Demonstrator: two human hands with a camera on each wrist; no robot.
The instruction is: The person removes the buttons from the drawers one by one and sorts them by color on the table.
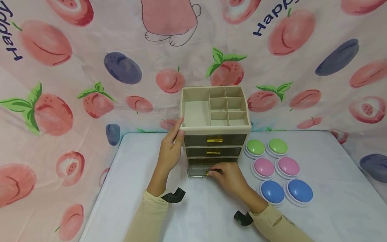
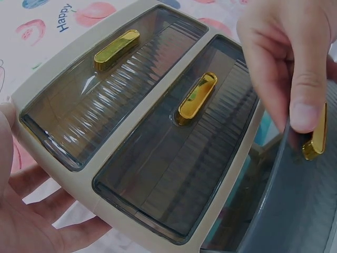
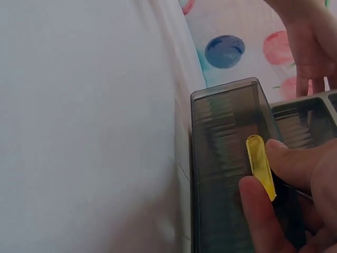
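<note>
- Right hand [image 1: 231, 178] as the grip: thumb and fingertips [image 3: 261, 211] pinching the gold handle [image 3: 260, 164] of the bottom drawer [image 1: 198, 169]; grasping, not released.
- Handle: glossy, metallic-looking, a slim rounded bar, long axis running across the drawer front.
- Bottom drawer: smoky translucent plastic with a ribbed front, box-shaped, pulled slightly out of the frame, front facing the person, long axis side to side.
- Left hand [image 1: 170, 149]: fingers straight, laid flat against the left wall of the organizer [image 1: 215, 116], thumb at the upper rim; grasping nothing.
- Organizer: beige matte plastic, upright on the white desk [image 1: 332, 188] near the back edge, open divided tray on top, two closed drawers [image 2: 158, 142] above the bottom one.
- Just right of the organizer: six smooth domed discs [image 1: 276, 169] in pairs, green, pink, blue.
- Behind and around: peach-print cloth [image 1: 60, 101].
</note>
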